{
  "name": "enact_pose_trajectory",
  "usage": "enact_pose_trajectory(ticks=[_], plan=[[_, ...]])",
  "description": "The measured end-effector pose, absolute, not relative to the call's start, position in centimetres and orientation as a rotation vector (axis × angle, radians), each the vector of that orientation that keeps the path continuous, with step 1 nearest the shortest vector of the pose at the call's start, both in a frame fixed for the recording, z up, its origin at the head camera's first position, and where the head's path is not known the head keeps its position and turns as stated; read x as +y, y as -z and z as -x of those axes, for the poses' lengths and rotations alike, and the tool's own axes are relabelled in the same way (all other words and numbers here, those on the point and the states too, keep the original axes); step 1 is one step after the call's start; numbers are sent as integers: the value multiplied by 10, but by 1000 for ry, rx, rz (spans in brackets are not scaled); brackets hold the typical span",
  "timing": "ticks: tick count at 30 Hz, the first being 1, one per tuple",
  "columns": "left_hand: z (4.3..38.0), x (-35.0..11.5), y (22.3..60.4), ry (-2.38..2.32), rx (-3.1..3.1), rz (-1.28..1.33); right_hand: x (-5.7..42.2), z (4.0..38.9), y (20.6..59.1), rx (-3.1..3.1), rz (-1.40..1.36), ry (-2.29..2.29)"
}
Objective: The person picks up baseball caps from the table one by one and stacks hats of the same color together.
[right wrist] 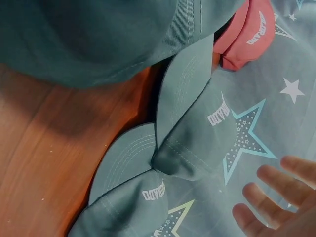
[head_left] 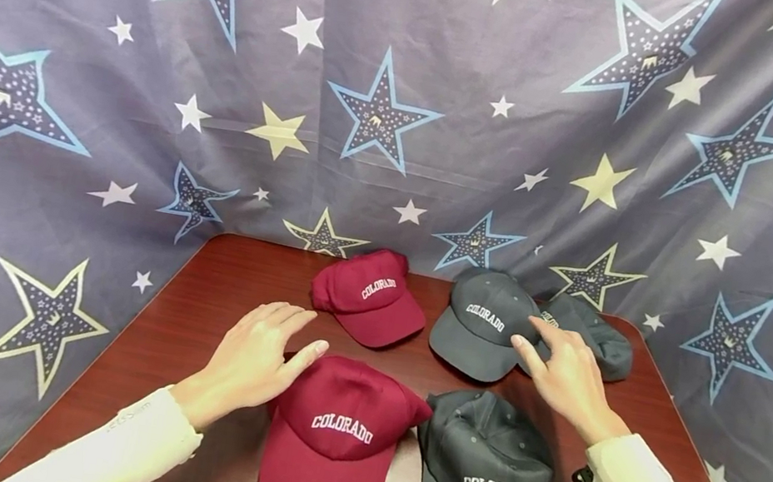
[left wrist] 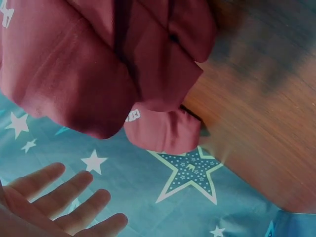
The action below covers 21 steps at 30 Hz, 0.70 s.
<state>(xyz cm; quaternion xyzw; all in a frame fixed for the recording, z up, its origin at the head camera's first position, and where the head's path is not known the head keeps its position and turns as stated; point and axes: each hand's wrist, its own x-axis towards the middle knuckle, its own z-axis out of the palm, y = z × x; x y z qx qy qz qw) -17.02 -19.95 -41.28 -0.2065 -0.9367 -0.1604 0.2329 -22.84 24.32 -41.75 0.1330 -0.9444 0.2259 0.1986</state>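
Observation:
My left hand [head_left: 257, 360] hovers at the left side of a dark red baseball cap [head_left: 328, 464] lettered COLORADO, its fingers extended. In the left wrist view, those fingers [left wrist: 66, 197] hold nothing and stand apart from the red cap [left wrist: 59, 64]. My right hand [head_left: 566, 375], also with fingers extended, is over the back right of the table, in front of two dark grey COLORADO caps, one nearer the middle [head_left: 480, 323] and one partly hidden by the hand [head_left: 601, 342]. Another grey cap [head_left: 489, 476] lies at the front, its crown dented.
A second red cap [head_left: 377, 299] sits at the back, left of the grey ones. All rest on a reddish-brown wooden table [head_left: 194, 303]. Grey star-patterned cloth [head_left: 420, 27] hangs behind and along both sides. A small black object [head_left: 585, 481] shows by the right sleeve.

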Motion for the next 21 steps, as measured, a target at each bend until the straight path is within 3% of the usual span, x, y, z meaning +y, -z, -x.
enact_pose_trajectory(ticks=[21], plan=[[168,-209,415,426,-2572,568,236,268,414,-2701,-371,-527]])
